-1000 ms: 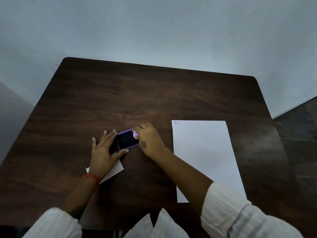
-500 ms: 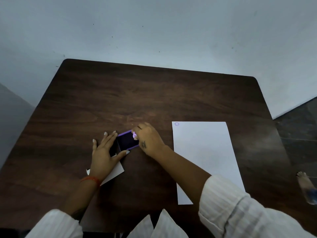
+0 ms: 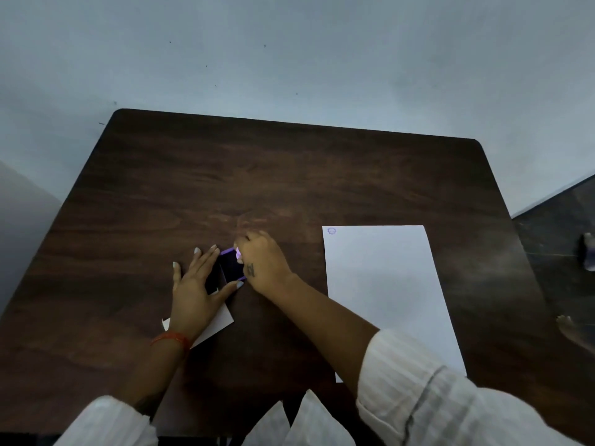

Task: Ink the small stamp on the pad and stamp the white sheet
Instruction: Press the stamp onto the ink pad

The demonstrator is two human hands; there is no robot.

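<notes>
A purple-rimmed ink pad [image 3: 231, 264] with a dark surface lies open near the table's middle. My right hand [image 3: 264, 262] grips a small pale-purple stamp [image 3: 239, 254] and holds it down on the pad's right edge. My left hand [image 3: 195, 286] lies flat beside the pad's left side, fingers spread, thumb along the pad's near edge. The white sheet [image 3: 386, 291] lies to the right, with one round purple stamp mark [image 3: 331, 231] in its far left corner.
A small white card [image 3: 215, 328] lies under my left hand and wrist. The dark wooden table [image 3: 289, 175] ends at a pale wall behind. On the dark floor at the right, another person's foot [image 3: 576, 333] shows past the table's edge.
My right hand has shifted slightly on the pad with the stamp. A foot has come into view on the floor at the right. The left hand keeps its place.
</notes>
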